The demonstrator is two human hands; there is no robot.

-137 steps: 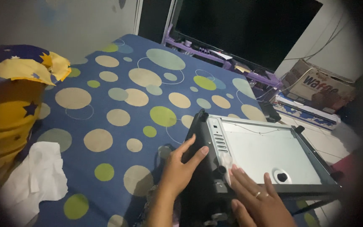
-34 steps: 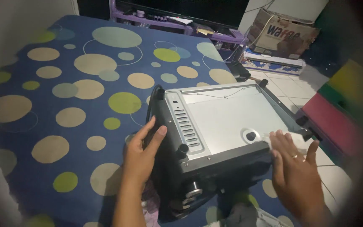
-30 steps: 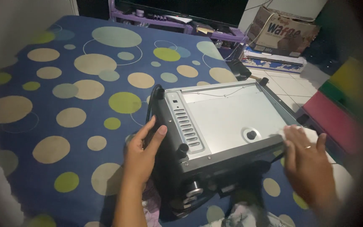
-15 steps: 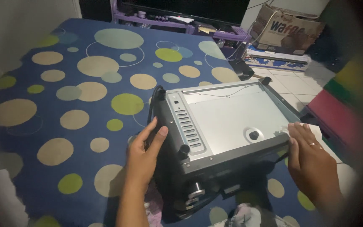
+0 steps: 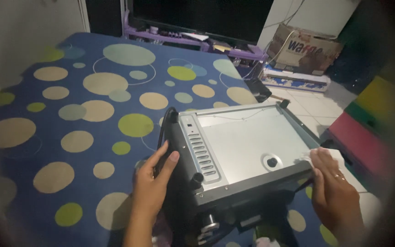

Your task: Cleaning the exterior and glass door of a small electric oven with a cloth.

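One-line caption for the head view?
Left hand steadies an upturned oven while right hand presses a white cloth on it.

There is a single view, from a camera worn on the person's head. It looks steeply down and forward over the person's own forearms, which enter from the bottom edge of the frame. It sits close: the left hand (image 5: 154,180) at lower centre and the right hand (image 5: 332,187) at lower right fill much of the lower frame, with the upturned countertop oven (image 5: 238,155) between them at centre. The blue spotted bed sheet (image 5: 92,114) spreads across the left and middle. The far side of the room lies along the top: a television screen (image 5: 206,18) at upper centre and a cardboard box (image 5: 305,48) at upper right. The frame's corners are darkened by a round vignette.
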